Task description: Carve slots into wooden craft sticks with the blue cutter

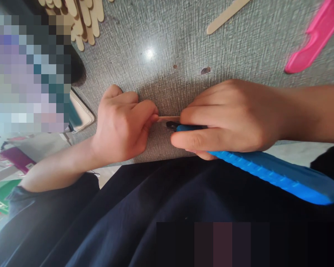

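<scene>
My left hand (124,124) is closed, its thumb and forefinger pinching one end of a thin wooden craft stick (169,118) seen edge-on. The stick's other end runs under the fingers of my right hand (231,115). My right hand is wrapped round a blue tool with a ribbed handle (278,174), which slants down to the right over my lap. Its dark tip (172,126) lies just below the stick, close to it; whether they touch I cannot tell. The tool's exact kind is partly hidden by my fingers.
A pile of craft sticks (86,18) lies at the upper left of the grey table (156,29). One loose stick (225,18) and a pink plastic handle (311,44) are at the upper right. A phone-like object (82,113) lies left, beside a blurred-out area.
</scene>
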`<state>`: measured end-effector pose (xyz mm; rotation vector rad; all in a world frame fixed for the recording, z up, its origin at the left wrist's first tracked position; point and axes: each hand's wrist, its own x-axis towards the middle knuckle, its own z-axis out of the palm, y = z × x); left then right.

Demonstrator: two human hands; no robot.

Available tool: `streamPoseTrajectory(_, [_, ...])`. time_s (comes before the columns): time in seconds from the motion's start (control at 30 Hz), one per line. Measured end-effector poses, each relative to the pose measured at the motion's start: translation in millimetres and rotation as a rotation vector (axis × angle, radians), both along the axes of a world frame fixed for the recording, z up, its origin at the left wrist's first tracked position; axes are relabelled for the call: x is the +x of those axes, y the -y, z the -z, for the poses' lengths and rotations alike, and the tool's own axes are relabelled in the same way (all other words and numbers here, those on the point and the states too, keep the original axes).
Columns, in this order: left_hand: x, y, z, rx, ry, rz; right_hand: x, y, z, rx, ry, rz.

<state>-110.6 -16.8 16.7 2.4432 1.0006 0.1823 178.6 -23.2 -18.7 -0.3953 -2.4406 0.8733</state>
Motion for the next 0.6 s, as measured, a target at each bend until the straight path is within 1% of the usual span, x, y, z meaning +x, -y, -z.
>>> streamPoseTrajectory(0.2, [1.3,1.5,-0.8,-0.006,0.008,-0.006,3.7,1.6,2.2,-0.021,0.031,-0.008])
streamPoseTrajectory(0.37, [2.8,2.0,0.1,0.040,0.069,-0.005,7.1,2.3,5.3,0.023,0.008,0.000])
streamPoseTrajectory(0.47, [4.1,2.3,0.8,0.056,0.065,-0.011,7.3,1.3,7.5,0.030,0.021,0.002])
streamPoseTrajectory(0.6, [3.8,1.9,1.4,0.070,0.090,-0.010,8.1,-3.0,0.1,0.084,-0.102,0.022])
